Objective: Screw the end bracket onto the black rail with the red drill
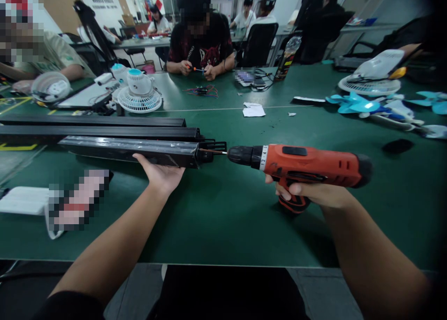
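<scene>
My right hand [307,193] is wrapped round the grip of a red cordless drill [314,164]. The drill points left, and its thin bit [216,152] reaches the end of a long black bar-shaped housing [160,153]. Whether the tip sits in a screw there is too small to tell. My left hand [162,173] holds that housing near its right end, thumb against the near side and the other fingers hidden underneath. Behind it, two more long black housings [104,132] lie side by side on the green table [223,217].
Left of my arm lie a phone [84,199] and a white flat object [24,200]. White fans [139,94] stand at the back left. Blue fan blades [352,103] are heaped at right. Across the table, a person [200,41] holds a small screwdriver. Paper scraps [254,110] lie mid-table.
</scene>
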Action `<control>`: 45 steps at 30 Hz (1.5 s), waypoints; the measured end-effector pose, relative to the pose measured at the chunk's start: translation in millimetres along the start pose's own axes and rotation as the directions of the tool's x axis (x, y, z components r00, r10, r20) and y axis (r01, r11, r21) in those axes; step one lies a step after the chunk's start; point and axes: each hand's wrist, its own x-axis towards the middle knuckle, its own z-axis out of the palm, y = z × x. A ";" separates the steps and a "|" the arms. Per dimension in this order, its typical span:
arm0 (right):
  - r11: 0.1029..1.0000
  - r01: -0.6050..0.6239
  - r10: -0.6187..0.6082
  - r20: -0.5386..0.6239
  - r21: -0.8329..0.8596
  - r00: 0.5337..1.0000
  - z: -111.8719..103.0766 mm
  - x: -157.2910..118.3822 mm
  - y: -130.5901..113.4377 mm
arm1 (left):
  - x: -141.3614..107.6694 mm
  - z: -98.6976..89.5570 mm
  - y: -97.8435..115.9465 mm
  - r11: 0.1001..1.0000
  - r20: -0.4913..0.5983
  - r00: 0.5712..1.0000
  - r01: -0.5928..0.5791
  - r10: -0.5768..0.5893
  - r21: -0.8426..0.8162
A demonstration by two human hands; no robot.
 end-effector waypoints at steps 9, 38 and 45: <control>1.000 0.001 -0.001 -0.011 -0.020 1.000 1.0 -0.2 -2.5 | 6.9 -9.8 1.0 0.999 0.044 0.999 0.020 -0.018 -0.041; 1.000 0.026 -0.026 -0.004 -0.012 1.000 1.7 1.3 -2.0 | 5.0 -6.7 1.3 0.998 0.021 0.999 0.026 -0.025 -0.056; 0.999 0.022 -0.022 -0.006 -0.024 1.000 1.3 0.8 -3.2 | 5.9 -8.1 0.7 0.998 0.020 1.000 0.022 -0.021 -0.058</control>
